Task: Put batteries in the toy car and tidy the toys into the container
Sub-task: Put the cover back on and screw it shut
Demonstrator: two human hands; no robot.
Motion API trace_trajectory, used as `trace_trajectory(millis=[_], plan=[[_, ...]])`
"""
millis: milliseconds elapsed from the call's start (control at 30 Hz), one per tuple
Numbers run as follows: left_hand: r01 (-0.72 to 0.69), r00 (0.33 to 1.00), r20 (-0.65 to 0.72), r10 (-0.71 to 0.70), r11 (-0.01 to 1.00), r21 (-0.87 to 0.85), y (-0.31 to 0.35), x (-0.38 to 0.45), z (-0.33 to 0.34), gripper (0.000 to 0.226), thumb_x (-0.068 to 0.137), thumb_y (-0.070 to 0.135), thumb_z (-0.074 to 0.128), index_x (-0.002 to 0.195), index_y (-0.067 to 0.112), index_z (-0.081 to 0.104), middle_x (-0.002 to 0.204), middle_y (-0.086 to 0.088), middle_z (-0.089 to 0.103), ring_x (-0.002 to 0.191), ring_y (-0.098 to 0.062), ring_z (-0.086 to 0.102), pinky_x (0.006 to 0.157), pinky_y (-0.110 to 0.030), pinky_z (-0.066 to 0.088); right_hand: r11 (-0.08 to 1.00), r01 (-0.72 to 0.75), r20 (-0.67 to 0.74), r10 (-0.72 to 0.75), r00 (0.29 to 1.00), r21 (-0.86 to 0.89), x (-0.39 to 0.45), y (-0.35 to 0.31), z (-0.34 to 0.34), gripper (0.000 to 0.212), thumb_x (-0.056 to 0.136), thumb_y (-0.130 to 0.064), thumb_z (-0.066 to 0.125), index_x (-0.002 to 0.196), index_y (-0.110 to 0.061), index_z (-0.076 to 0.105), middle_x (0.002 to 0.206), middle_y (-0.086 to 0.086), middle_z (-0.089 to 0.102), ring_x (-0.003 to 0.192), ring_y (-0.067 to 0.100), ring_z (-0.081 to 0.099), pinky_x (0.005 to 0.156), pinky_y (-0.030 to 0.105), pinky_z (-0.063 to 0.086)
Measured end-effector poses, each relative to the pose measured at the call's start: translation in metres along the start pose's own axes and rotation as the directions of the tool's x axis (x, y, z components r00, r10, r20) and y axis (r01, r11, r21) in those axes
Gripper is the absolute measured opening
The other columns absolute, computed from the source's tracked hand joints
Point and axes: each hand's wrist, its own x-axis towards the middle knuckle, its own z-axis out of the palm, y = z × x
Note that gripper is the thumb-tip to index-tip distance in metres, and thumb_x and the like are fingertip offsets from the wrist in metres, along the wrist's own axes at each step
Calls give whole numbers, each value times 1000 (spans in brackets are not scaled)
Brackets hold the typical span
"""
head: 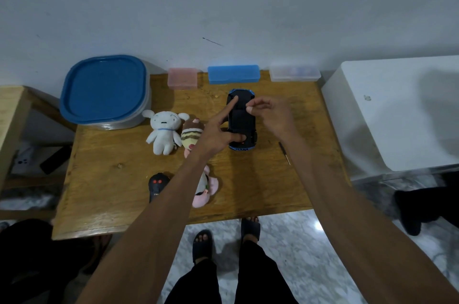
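Toy car (242, 122) upturned | left grip (214, 137) spread, touching it | right grip (270, 115) pinched above

Table (273, 179) against wall. Container (104, 91) on back-left corner. Along back edge, left to right: left box (182, 78), middle box (233, 74), right box (294, 73). Car (242, 120) right of centre, underside up, in front of middle box. Left hand (216, 135) on car, finger at far end, thumb at near end. Right hand (275, 115) over car's right side. Screwdriver (284, 152) right of car, apart. Eared plush (164, 131) in front of container; striped plush (191, 135) touching its right. Third plush (207, 189) near front edge, under left forearm; remote (157, 185) just left of it. Cabinet (397, 105) right of table.
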Motion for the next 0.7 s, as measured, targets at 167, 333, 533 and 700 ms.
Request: trace_trajectory(millis=[167, 333, 533, 700], plan=[[-40, 999, -25, 40, 999, 10, 0, -2, 6, 105, 73, -15, 78, 154, 36, 36, 144, -5, 54, 127, -16, 58, 91, -33, 59, 990, 79, -124, -94, 988, -120, -2, 7, 8, 8, 85, -17, 78, 90, -23, 77, 84, -10, 71, 76, -2, 65, 70, 18, 53], [-86, 996, -36, 87, 996, 27, 1, -4, 10, 100, 74, -14, 78, 153, 34, 40, 151, 0, 48, 128, -14, 57, 93, -38, 59, 969, 83, -172, -125, 977, -232, 1, 14, 13, 11, 82, -26, 80, 83, -36, 74, 93, -7, 70, 86, 12, 64, 81, 40, 58], [-126, 991, -50, 128, 991, 31, -1, -8, 16, 86, 75, -15, 77, 148, 21, 49, 146, 1, 49, 127, -16, 55, 92, -33, 59, 970, 68, -197, -116, 973, -235, 1, 13, 15, 12, 82, -23, 80, 80, -31, 72, 89, -6, 69, 80, 10, 64, 77, 36, 59], [-120, 991, -50, 121, 992, 26, -6, -8, 17, 84, 74, -14, 78, 146, 22, 52, 148, -5, 51, 129, -19, 57, 94, -34, 58, 983, 51, -184, -84, 979, -177, -2, 15, 12, 11, 83, -18, 80, 80, -25, 73, 80, -10, 68, 75, 7, 62, 73, 29, 56]])
